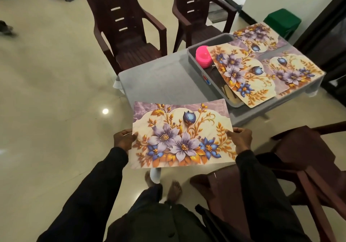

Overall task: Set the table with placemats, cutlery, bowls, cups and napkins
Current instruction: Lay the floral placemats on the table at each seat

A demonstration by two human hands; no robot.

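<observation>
Grey-covered table (159, 80): tray (209, 42) is set mid-table; two mats (262, 33) (295, 73) are laid flat beyond it, side by side.

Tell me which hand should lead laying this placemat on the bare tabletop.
The left hand, probably: both hands grip the placemat, but the bare tabletop lies ahead on its side, while the grey tray crowds the side of the right hand.

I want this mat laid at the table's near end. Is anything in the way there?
Nothing visible: the tabletop just beyond the held placemat is bare. The grey tray, with a pink cup in it, sits further right.
</observation>
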